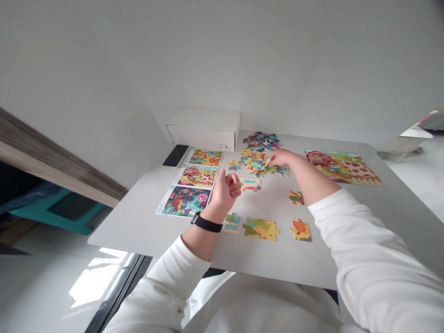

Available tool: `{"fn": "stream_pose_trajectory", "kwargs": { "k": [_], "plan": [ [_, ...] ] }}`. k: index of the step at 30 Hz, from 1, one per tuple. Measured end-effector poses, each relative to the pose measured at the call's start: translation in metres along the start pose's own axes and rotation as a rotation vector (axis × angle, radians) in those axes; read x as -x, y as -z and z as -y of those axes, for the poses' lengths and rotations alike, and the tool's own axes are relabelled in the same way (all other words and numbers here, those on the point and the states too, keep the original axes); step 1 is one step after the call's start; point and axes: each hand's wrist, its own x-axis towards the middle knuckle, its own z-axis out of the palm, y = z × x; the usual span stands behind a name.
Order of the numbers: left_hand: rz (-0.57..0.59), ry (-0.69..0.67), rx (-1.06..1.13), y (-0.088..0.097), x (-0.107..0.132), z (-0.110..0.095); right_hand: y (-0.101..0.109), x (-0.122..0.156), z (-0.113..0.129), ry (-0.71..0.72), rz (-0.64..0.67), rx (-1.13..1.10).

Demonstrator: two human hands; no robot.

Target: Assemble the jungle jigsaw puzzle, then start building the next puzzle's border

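Note:
My left hand (227, 188) is curled into a loose fist above the white table (138, 222), beside the picture sheet (194, 181); nothing shows in it. A black band sits on that wrist. My right hand (279, 157) reaches into the heap of loose puzzle pieces (258, 150) and pinches a piece there. Small joined groups of pieces lie nearer me: a yellow-green group (261, 228), an orange one (300, 230), a blue-green one (231, 222) and another one (295, 197).
A finished farm puzzle (343, 166) lies at the right. A white box (204, 128) stands against the wall, with a black phone (175, 155) left of the sheet. A wooden ledge and teal object are off the table's left side.

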Motion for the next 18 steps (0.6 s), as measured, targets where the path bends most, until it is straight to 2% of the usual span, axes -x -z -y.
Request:
{"fn": "stream_pose_trajectory", "kwargs": {
  "k": [3, 7, 9, 14, 18],
  "plan": [
    [0.014, 0.014, 0.007, 0.002, 0.000, 0.000, 0.008, 0.016, -0.020, -0.026, -0.099, -0.161],
    [0.039, 0.037, -0.016, 0.003, 0.000, 0.001, 0.011, 0.055, -0.051, 0.009, -0.266, -0.704],
    [0.052, 0.047, -0.049, 0.001, 0.001, 0.003, 0.006, 0.080, -0.065, 0.043, -0.348, -0.895],
    [0.093, 0.051, -0.142, -0.005, 0.004, 0.009, -0.022, 0.133, -0.097, 0.077, -0.458, -1.011],
    [0.110, 0.064, -0.200, -0.006, 0.007, 0.012, -0.049, 0.149, -0.116, 0.055, -0.497, -1.060]
  ]
}}
